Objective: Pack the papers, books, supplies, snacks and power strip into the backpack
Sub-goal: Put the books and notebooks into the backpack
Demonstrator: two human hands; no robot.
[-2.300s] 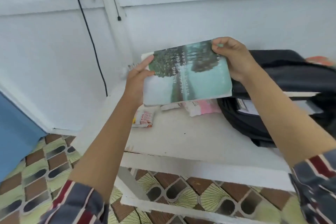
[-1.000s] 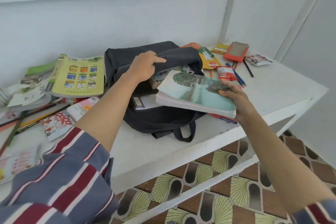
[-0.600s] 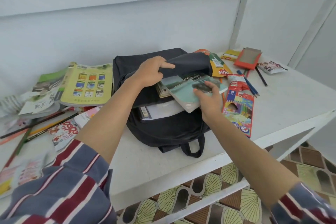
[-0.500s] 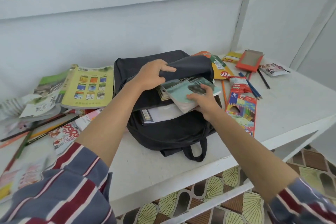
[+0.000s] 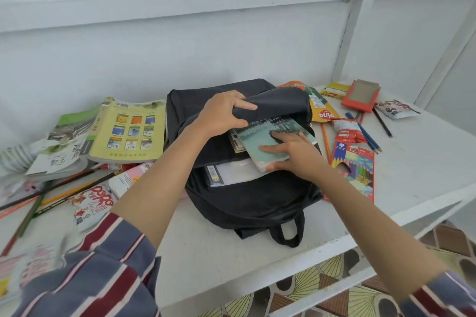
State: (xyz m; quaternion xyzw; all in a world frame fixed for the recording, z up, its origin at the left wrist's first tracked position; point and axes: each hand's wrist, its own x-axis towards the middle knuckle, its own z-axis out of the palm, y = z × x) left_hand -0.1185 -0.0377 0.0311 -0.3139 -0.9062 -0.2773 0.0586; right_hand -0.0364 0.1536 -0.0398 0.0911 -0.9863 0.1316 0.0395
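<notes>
A black backpack (image 5: 252, 201) lies open on the white table (image 5: 425, 162), its mouth facing me. My left hand (image 5: 221, 117) grips the top flap and holds it up. A teal book (image 5: 257, 136) with trees on its cover sits halfway inside the opening. My right hand (image 5: 293, 152) holds it, fingers spread flat on the cover and thumb at its near edge. Under it, white papers and another book (image 5: 231, 172) lie in the bag.
Left of the bag lie a yellow book (image 5: 128, 131), a green and white book (image 5: 64, 147), snack packets (image 5: 92, 203) and loose pencils (image 5: 51, 195). To the right are a coloured-pencil box (image 5: 353, 167), an orange snack bag (image 5: 319, 108), a red box (image 5: 360, 95) and blue pencils (image 5: 365, 131).
I carried the teal book from the left over to the backpack. My left hand lifted the flap, and my right hand has slid the book further into the opening.
</notes>
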